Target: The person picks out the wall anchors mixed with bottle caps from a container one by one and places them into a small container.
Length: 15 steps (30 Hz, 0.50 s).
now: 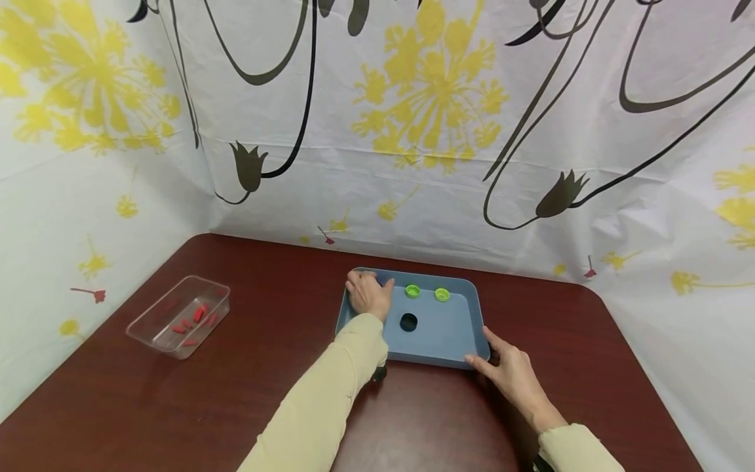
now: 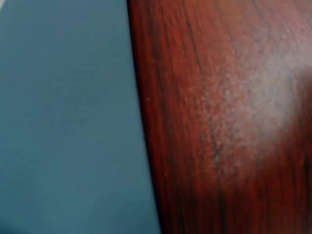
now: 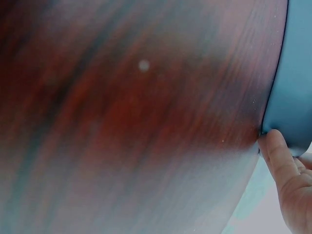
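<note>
A shallow blue tray [image 1: 445, 334] lies on the brown table. Inside it are two bright green round caps, a left one [image 1: 413, 291] and a right one [image 1: 442, 295], plus a black round cap [image 1: 408, 322]. My left hand [image 1: 370, 296] reaches over the tray's left part, fingers bent over the far left rim and thumb spread inward. At the near right corner, my right hand [image 1: 512, 370] grips the tray between thumb and fingers. The right wrist view shows the thumb [image 3: 278, 151] against the tray's outer wall [image 3: 295, 83]. Only tray wall [image 2: 68, 117] and table appear in the left wrist view.
A clear plastic box [image 1: 218, 303] holding several small red pieces [image 1: 199, 313] stands on the table [image 1: 265, 314] at the left. White patterned sheeting [image 1: 330, 131] hangs behind the table and along both sides.
</note>
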Each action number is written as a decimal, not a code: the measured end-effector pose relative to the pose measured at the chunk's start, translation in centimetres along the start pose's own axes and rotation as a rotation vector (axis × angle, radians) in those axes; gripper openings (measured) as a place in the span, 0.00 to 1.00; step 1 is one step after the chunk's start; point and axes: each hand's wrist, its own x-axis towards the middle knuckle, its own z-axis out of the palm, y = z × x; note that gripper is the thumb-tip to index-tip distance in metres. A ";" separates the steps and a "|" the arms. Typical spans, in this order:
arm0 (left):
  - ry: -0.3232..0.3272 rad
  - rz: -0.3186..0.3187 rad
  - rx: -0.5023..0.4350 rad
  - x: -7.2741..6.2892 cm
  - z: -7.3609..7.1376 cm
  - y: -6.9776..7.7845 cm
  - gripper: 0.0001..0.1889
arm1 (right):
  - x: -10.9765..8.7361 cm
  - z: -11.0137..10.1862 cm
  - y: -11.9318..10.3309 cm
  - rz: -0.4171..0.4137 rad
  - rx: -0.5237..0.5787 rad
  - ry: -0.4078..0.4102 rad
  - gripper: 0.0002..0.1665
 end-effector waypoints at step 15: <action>0.038 0.013 0.353 0.0 1.1 -0.4 0.34 | -0.1 0.0 0.2 0.004 -0.001 0.013 0.45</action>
